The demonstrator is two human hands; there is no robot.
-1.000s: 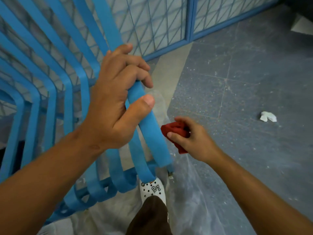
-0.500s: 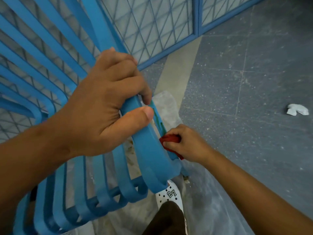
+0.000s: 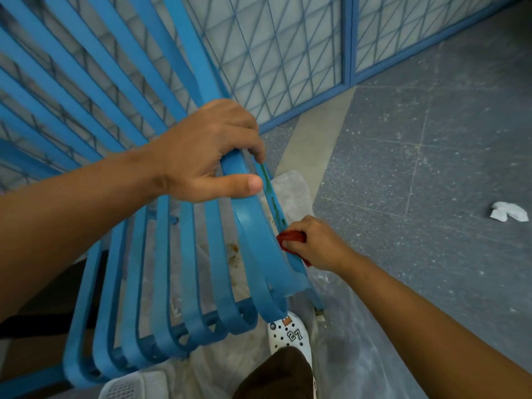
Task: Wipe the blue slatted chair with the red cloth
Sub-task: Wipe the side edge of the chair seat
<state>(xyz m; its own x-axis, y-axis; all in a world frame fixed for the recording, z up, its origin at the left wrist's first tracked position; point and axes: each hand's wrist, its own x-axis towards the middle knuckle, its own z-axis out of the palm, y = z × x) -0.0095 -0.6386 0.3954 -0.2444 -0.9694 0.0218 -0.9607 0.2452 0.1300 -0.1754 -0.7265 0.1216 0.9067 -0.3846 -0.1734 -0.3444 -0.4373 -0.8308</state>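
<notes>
Two hands at work: left hand [image 3: 201,156] grips the chair's [image 3: 161,254] outer slat, right hand [image 3: 319,243] just below pinches the cloth [image 3: 289,239] against its edge

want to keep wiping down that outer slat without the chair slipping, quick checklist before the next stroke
1. Left hand grips the blue chair slat: ok.
2. Right hand holds the red cloth: ok.
3. Cloth against the outer slat edge: ok.
4. Greenish marks on the slat edge above the cloth wiped: not ok.
5. Chair feet steady on the floor: cannot tell.
6. White shoe clear of the chair leg: ok.
</notes>
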